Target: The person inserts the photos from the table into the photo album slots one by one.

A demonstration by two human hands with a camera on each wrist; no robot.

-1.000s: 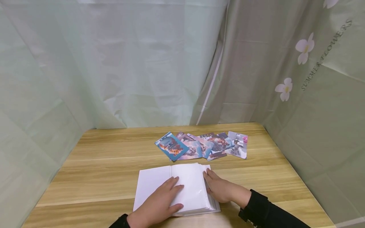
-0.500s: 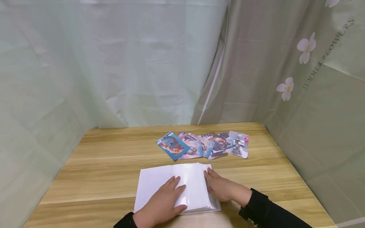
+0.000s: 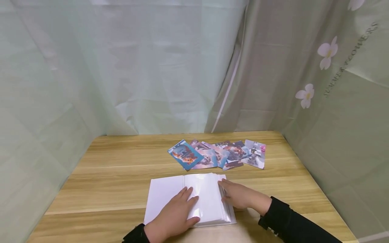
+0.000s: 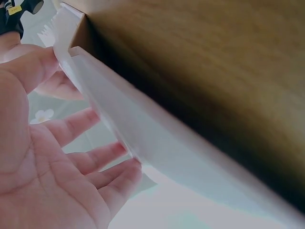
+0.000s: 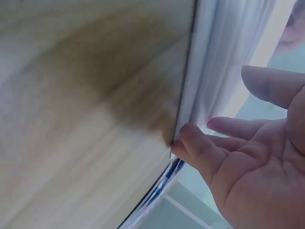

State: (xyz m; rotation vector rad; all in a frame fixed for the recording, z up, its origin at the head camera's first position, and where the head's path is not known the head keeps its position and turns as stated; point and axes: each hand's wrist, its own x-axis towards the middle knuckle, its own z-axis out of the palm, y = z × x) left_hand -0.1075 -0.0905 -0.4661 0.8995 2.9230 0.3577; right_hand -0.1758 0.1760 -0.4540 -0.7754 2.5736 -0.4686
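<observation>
A white photo album (image 3: 165, 190) lies opened on the table, its blank inside cover on the left and a thick block of clear-sleeved pages (image 3: 206, 192) on the right. My left hand (image 3: 174, 215) rests with spread fingers across the lower middle of the album. At the right edge of the page block, my right hand (image 3: 238, 195) touches the page edges with its fingertips. In the right wrist view, the thumb of that hand (image 5: 257, 157) stands apart from the fingers. The left wrist view shows the left fingertips (image 4: 129, 149) against the album.
Behind the album, several printed picture cards lie overlapping, among them a blue card (image 3: 186, 155) at the left and a greyish card (image 3: 256, 155) at the right. The wooden table (image 3: 100, 189) is bordered by pale curtains (image 3: 164, 74) at the back and both sides.
My left hand shifts slightly to the right with the view, staying on the page. The right hand's fingers move a little along the page edges; the album stays opened at the same place.
</observation>
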